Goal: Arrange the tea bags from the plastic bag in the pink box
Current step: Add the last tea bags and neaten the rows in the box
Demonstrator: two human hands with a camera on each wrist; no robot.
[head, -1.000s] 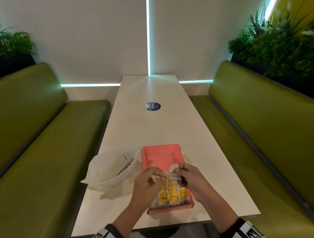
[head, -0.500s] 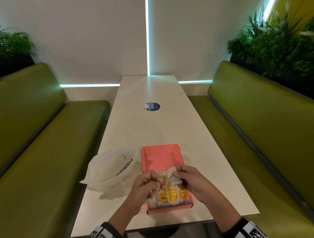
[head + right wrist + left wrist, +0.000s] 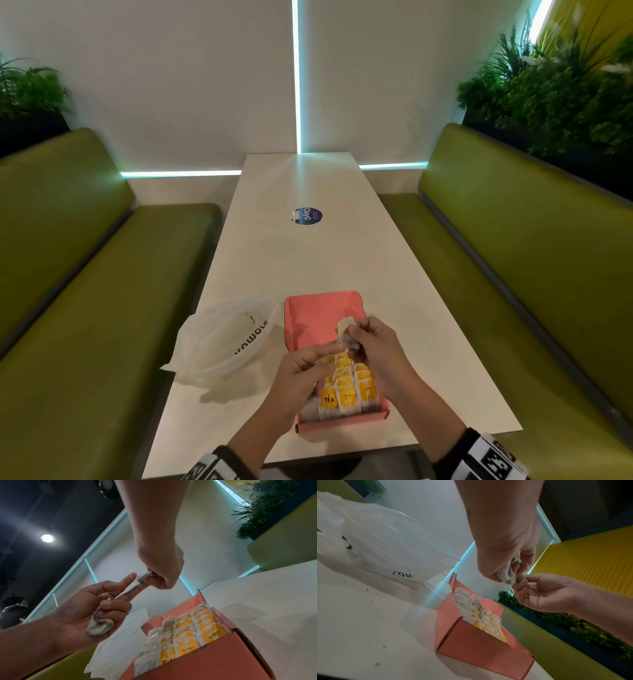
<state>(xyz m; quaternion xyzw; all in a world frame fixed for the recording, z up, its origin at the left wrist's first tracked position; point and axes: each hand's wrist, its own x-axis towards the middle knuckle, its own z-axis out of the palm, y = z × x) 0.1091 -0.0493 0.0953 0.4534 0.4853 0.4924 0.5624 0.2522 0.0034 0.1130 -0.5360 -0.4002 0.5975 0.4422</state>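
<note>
The pink box [image 3: 315, 315] lies open on the white table [image 3: 308, 260], its near half filled with rows of yellow-labelled tea bags [image 3: 346, 394]. Both hands hover over it. My right hand [image 3: 373, 346] pinches a white tea bag [image 3: 345, 327] at its fingertips. In the right wrist view my left hand [image 3: 82, 608] curls its lower fingers round a crumpled tea bag [image 3: 99, 626], while two straight fingers [image 3: 126, 581] touch the bag pinched by the right hand [image 3: 159, 568]. The plastic bag [image 3: 222, 339] lies just left of the box, looking flat.
Green benches [image 3: 85, 291] run along both sides of the narrow table. A round blue sticker [image 3: 308, 216] sits mid-table. Planters with foliage [image 3: 555, 85] stand behind the right bench. The table's near edge is just below the box.
Both hands stay together over the box, handling the tea bags. The right hand has lifted its tea bag slightly up and away from the left hand.
</note>
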